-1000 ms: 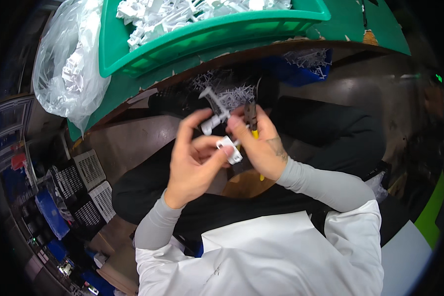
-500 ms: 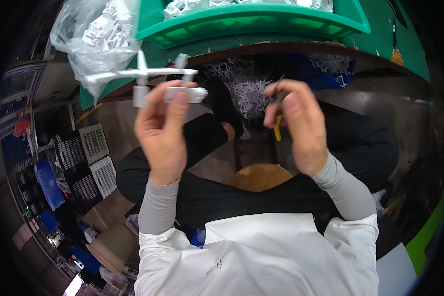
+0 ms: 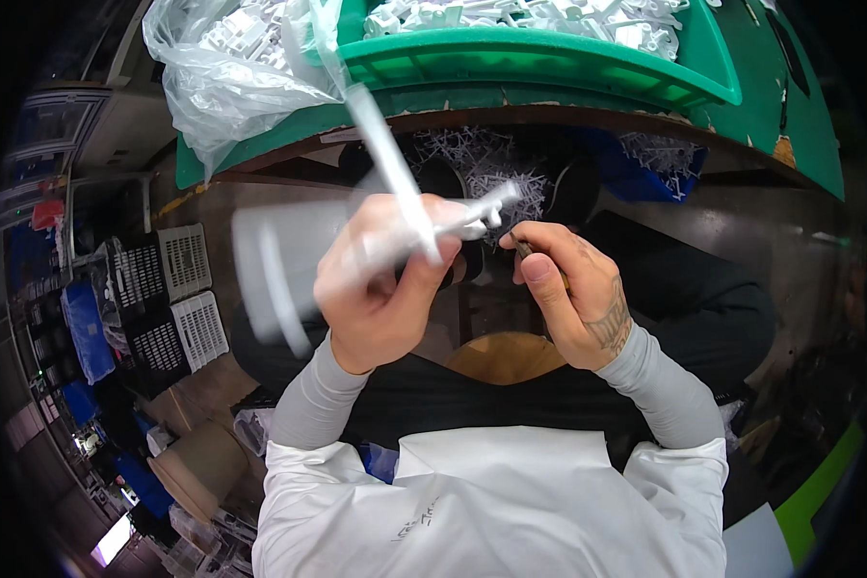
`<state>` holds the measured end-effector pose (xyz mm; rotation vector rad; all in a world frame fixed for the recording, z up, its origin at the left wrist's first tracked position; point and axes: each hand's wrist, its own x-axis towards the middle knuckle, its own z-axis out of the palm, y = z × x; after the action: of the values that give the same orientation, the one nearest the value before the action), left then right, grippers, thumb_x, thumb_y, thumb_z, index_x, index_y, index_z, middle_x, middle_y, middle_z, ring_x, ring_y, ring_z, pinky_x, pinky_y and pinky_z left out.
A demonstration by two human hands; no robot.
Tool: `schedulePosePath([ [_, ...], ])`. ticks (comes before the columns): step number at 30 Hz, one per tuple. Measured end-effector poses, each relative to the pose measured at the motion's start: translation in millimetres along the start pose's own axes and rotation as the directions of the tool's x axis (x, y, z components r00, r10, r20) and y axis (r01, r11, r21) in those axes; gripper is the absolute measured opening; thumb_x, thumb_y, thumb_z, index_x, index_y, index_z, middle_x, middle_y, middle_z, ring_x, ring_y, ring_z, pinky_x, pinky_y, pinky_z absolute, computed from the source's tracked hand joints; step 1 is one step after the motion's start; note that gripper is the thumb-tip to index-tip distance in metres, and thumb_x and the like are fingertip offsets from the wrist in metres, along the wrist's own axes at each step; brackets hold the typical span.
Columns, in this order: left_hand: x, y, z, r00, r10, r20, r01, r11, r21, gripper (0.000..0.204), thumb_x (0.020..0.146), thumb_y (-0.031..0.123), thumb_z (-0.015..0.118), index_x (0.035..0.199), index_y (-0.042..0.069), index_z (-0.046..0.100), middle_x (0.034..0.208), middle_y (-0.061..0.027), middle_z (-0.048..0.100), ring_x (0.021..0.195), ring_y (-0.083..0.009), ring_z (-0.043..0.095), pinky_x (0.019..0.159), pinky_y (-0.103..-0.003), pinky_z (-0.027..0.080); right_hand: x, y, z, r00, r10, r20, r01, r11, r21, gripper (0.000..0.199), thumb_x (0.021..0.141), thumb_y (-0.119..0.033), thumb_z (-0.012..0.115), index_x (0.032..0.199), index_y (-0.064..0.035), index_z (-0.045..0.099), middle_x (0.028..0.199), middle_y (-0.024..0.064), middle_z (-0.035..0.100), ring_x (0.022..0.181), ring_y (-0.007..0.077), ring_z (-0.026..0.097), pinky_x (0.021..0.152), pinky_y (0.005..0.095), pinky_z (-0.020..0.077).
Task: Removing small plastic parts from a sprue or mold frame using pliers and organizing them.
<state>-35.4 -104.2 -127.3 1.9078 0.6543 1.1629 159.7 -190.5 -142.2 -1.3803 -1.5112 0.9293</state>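
Note:
My left hand [image 3: 385, 279] grips a white plastic moulded frame [image 3: 395, 183] with thin rods; it is blurred by motion and its parts stretch out to the left and upward. My right hand [image 3: 568, 289] is closed on a small dark cutting tool [image 3: 523, 249], only its tip showing, right beside the end of the white frame [image 3: 496, 202]. Both hands are held over my lap, below the edge of the green table [image 3: 800, 125]. White plastic offcuts [image 3: 482, 164] lie piled under the table just beyond the hands.
A green tray [image 3: 549, 58] full of white plastic parts sits on the table above. A clear plastic bag [image 3: 231, 67] of white parts hangs at the table's left end. Black and white crates [image 3: 164, 289] and blue items stand on the floor at left.
The left hand brought the white frame down from the upper left toward the middle, swinging it. The right hand dropped slightly and now meets the frame's end with its tool.

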Motion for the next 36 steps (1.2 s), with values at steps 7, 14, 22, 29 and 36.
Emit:
schedulePosePath([
  [7, -14, 0, 17, 0.863, -0.467, 0.193, 0.501, 0.739, -0.45, 0.024, 0.098, 0.007, 0.062, 0.117, -0.007, 0.062, 0.103, -0.0093, 0.07, 0.088, -0.0084, 0.065, 0.077, -0.022, 0.053, 2, 4, 1, 0.998, -0.058, -0.018, 0.057, 0.997, -0.058, 0.021, 0.098, -0.017, 0.058, 0.11, -0.0003, 0.062, 0.087, 0.0134, 0.068, 0.075, 0.0297, 0.066, 0.069, 0.0369, 0.051],
  [14, -14, -2, 21, 0.852, -0.477, 0.214, 0.518, 0.712, -0.473, 0.022, 0.098, 0.006, 0.061, 0.115, -0.007, 0.063, 0.106, -0.0116, 0.071, 0.095, -0.0106, 0.065, 0.084, -0.025, 0.055, 1, 2, 0, 0.999, 0.008, 0.034, -0.004, 0.994, -0.112, 0.02, 0.098, -0.018, 0.058, 0.108, -0.001, 0.063, 0.082, 0.013, 0.066, 0.072, 0.0301, 0.066, 0.064, 0.0371, 0.0508],
  [22, -14, -3, 20, 0.82, -0.514, 0.252, 0.57, 0.696, -0.437, 0.022, 0.098, 0.005, 0.061, 0.116, -0.007, 0.064, 0.104, -0.01, 0.071, 0.093, -0.0102, 0.065, 0.082, -0.024, 0.054, 2, 2, 1, 0.999, 0.007, 0.041, -0.002, 0.99, -0.138, 0.019, 0.099, -0.019, 0.057, 0.106, -0.002, 0.063, 0.077, 0.012, 0.064, 0.069, 0.0295, 0.066, 0.061, 0.0378, 0.05],
  [29, -11, -2, 39, 0.718, -0.693, 0.066, 0.569, 0.531, -0.628, 0.026, 0.107, 0.028, 0.045, 0.107, 0.002, 0.048, 0.097, -0.0111, 0.068, 0.087, -0.0081, 0.064, 0.073, -0.022, 0.053, 1, -2, 6, 0.994, 0.09, 0.066, -0.071, 0.968, -0.239, 0.019, 0.102, -0.022, 0.052, 0.099, -0.0051, 0.059, 0.07, 0.014, 0.062, 0.062, 0.0335, 0.064, 0.054, 0.0411, 0.0492],
  [36, -21, -11, 49, 0.845, -0.524, -0.11, 0.478, 0.831, -0.285, 0.027, 0.106, 0.031, 0.047, 0.103, 0.004, 0.05, 0.074, 0.0005, 0.053, 0.061, -0.0012, 0.046, 0.054, -0.018, 0.039, -3, 7, 12, 0.996, 0.063, 0.066, -0.045, 0.969, -0.242, 0.018, 0.103, -0.022, 0.052, 0.1, -0.0056, 0.059, 0.069, 0.0148, 0.062, 0.059, 0.0334, 0.064, 0.052, 0.0402, 0.049],
])
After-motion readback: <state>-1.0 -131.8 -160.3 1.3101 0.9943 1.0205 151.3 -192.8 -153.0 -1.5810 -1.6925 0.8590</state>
